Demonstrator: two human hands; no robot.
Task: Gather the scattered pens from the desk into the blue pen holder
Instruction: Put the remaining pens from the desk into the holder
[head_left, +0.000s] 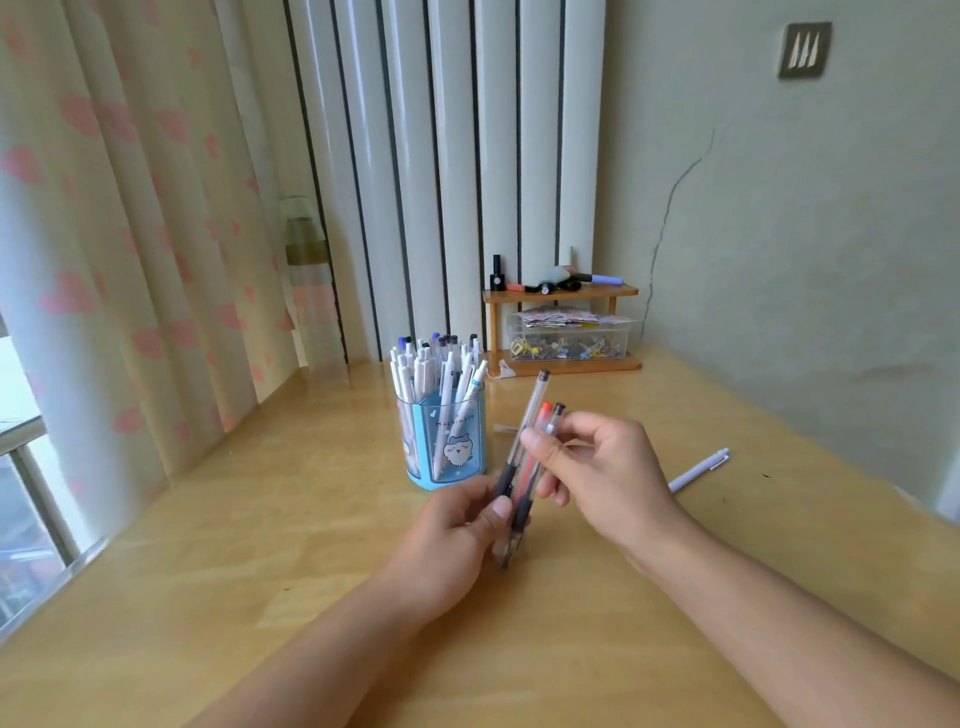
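The blue pen holder (451, 444) stands on the wooden desk (260, 545), packed with several white pens. Just to its right, my left hand (457, 540) grips the lower ends of three clear gel pens (524, 441), two with black caps and one with a red cap, tilted upward. My right hand (602, 473) pinches the same bundle higher up with thumb and fingers. A white pen (698, 470) lies loose on the desk to the right of my right hand. A small clear piece (504, 428) lies behind the pens.
A small wooden shelf (563, 332) at the back holds a clear box of small items and some markers on top. A radiator rises behind it. A curtain and window are on the left, with a glass bottle (309, 280) by the curtain.
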